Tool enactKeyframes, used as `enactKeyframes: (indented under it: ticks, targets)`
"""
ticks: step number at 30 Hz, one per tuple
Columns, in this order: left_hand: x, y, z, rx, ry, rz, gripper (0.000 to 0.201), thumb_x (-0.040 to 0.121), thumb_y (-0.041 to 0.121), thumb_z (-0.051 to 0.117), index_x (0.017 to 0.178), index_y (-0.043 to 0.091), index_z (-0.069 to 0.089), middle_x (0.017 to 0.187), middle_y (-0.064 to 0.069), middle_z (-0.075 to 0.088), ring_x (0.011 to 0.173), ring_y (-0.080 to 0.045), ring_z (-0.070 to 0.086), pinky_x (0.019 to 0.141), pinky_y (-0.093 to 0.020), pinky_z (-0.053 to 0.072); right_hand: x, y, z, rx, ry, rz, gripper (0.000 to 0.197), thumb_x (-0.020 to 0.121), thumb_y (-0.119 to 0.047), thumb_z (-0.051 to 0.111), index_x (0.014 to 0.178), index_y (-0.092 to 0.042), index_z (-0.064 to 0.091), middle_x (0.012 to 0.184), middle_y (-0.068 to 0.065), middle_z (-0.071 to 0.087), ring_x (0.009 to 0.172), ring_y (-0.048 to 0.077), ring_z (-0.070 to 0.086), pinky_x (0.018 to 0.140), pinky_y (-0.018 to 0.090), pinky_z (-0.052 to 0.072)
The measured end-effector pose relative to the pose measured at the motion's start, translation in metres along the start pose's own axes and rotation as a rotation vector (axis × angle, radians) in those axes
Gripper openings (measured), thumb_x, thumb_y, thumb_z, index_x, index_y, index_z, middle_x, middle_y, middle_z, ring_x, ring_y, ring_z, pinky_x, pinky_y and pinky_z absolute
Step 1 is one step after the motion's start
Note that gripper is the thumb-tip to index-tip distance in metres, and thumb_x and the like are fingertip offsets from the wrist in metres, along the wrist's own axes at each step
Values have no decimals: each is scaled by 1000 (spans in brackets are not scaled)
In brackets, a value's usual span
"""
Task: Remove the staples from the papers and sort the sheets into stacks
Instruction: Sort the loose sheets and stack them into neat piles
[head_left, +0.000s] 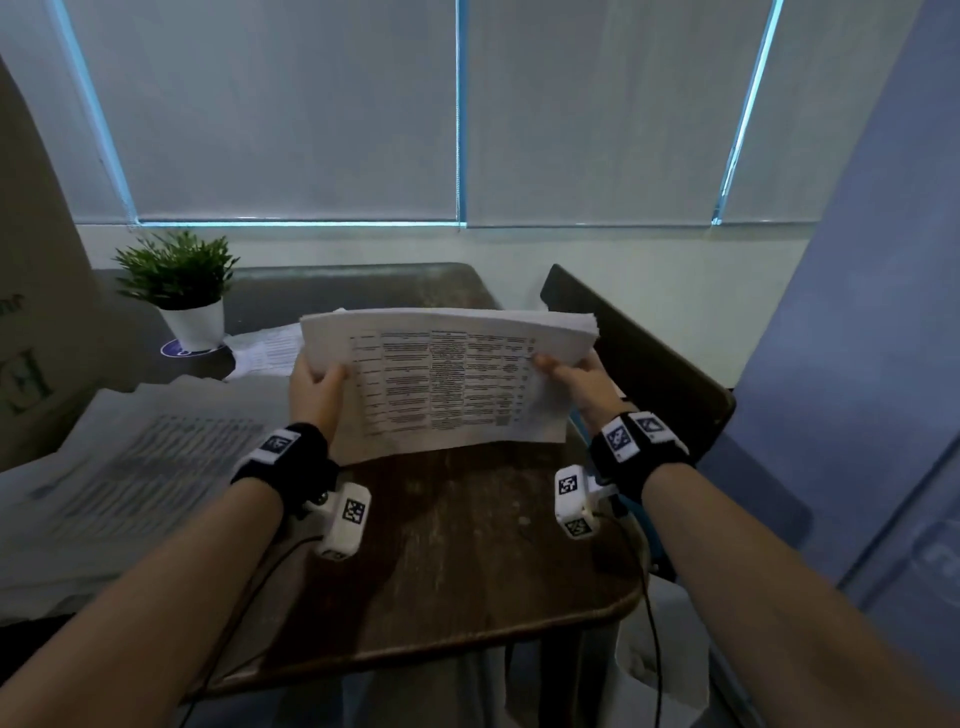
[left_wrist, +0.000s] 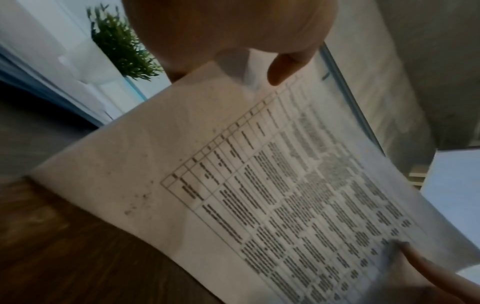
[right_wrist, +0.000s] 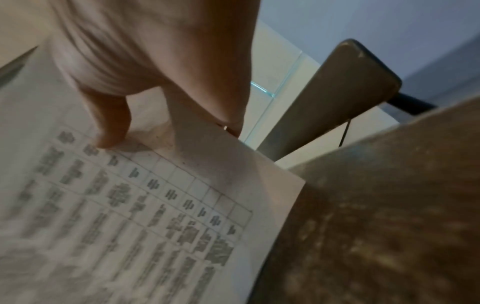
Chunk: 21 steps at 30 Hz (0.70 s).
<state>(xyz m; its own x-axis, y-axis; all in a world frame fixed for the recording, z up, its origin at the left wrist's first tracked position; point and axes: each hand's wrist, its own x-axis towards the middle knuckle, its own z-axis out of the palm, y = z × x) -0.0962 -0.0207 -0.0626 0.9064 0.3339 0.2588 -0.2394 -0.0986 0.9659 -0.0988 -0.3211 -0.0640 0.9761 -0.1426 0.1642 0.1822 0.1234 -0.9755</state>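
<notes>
A: Worktop (head_left: 457, 561) nearest, dark brown wood, worn. Both forearms reach over it, black wrist straps w/ white marker blocks.

B: Hands?

A: Left hand (head_left: 316, 395) grips the left edge of the paper bundle (head_left: 447, 384), thumb on top, fingers behind. Right hand (head_left: 582, 384) grips the right edge the same way. Right wrist view shows the thumb pressing the printed table near the corner.

B: Bundle's where?

A: Held up in landscape, tilted toward the person, lower edge at or just above the worktop, can't tell if touching. Several sheets thick; top page has a printed grid. Staple not visible.

B: Other stuff?

A: Loose printed sheets (head_left: 124, 467) spread to the left, blurred. Further back, more paper (head_left: 270, 351) beside a potted plant (head_left: 182, 280) in a white pot. Chair back (head_left: 644, 358) on the right, then window blinds (head_left: 291, 104) behind.
</notes>
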Motion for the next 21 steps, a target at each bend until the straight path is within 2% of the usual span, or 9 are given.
enactKeyframes:
  ticks: [2, 4, 6, 9, 13, 15, 17, 19, 21]
  targets:
    - [2, -2, 5, 8, 34, 21, 19, 89, 9, 46, 102, 19, 55, 92, -2, 58, 82, -17, 54, 76, -35, 43, 5, 3, 2, 14, 53, -20, 67, 67, -32, 87, 124, -14, 58, 117, 8, 69, 109, 27, 65, 94, 48, 52]
    - [6, 0, 7, -14, 72, 38, 17, 88, 6, 43, 84, 20, 51, 80, 1, 54, 71, -12, 51, 72, -33, 42, 12, 2, 4, 32, 155, -15, 65, 71, -29, 83, 125, -15, 49, 123, 11, 60, 109, 25, 60, 93, 48, 50]
    - [5, 1, 9, -55, 54, 4, 23, 86, 1, 39, 93, 18, 52, 79, 1, 55, 72, -13, 52, 69, -31, 43, 21, 3, 6, 9, 202, 30, 45, 80, -14, 71, 119, -14, 48, 125, 16, 57, 108, 26, 58, 97, 52, 49]
    - [-1, 1, 11, -81, 63, -21, 35, 82, -4, 36, 102, 18, 55, 85, -1, 58, 82, -23, 54, 71, -35, 43, 25, 8, 10, -69, 291, 50, 45, 74, -16, 64, 117, -13, 52, 115, 13, 60, 108, 30, 59, 94, 46, 50]
    - [1, 1, 5, -56, 39, -94, 32, 83, 0, 39, 106, 18, 53, 94, -5, 57, 91, -28, 53, 79, -43, 42, 20, 10, 14, -113, 306, 49, 45, 87, -3, 48, 131, -10, 41, 110, 8, 56, 109, 27, 54, 96, 42, 46]
    - [2, 0, 2, -30, 5, -83, 30, 83, 2, 41, 107, 17, 53, 96, -5, 57, 94, -29, 53, 80, -45, 44, 21, 9, 12, -101, 304, 11, 44, 87, 1, 40, 130, -7, 44, 113, 12, 56, 111, 28, 54, 95, 40, 44]
    - [3, -2, 1, -16, 1, -63, 29, 83, 3, 43, 106, 19, 53, 97, -5, 59, 94, -28, 55, 81, -45, 46, 21, 10, 15, -105, 276, 0, 42, 86, 2, 39, 126, -6, 48, 111, 11, 57, 107, 26, 55, 93, 39, 44]
    - [5, -5, 2, -35, 25, -32, 31, 83, 2, 44, 106, 20, 53, 99, -7, 60, 93, -27, 57, 79, -43, 47, 20, 7, 18, -88, 294, 15, 42, 81, -8, 46, 124, -6, 48, 104, 8, 57, 94, 19, 55, 88, 37, 43]
    - [6, -7, 4, -11, 36, -21, 34, 83, 3, 44, 110, 21, 53, 103, -7, 61, 94, -26, 57, 80, -43, 48, 21, 6, 20, -100, 256, 24, 43, 75, -16, 51, 117, -6, 56, 104, 12, 61, 92, 21, 57, 86, 38, 46]
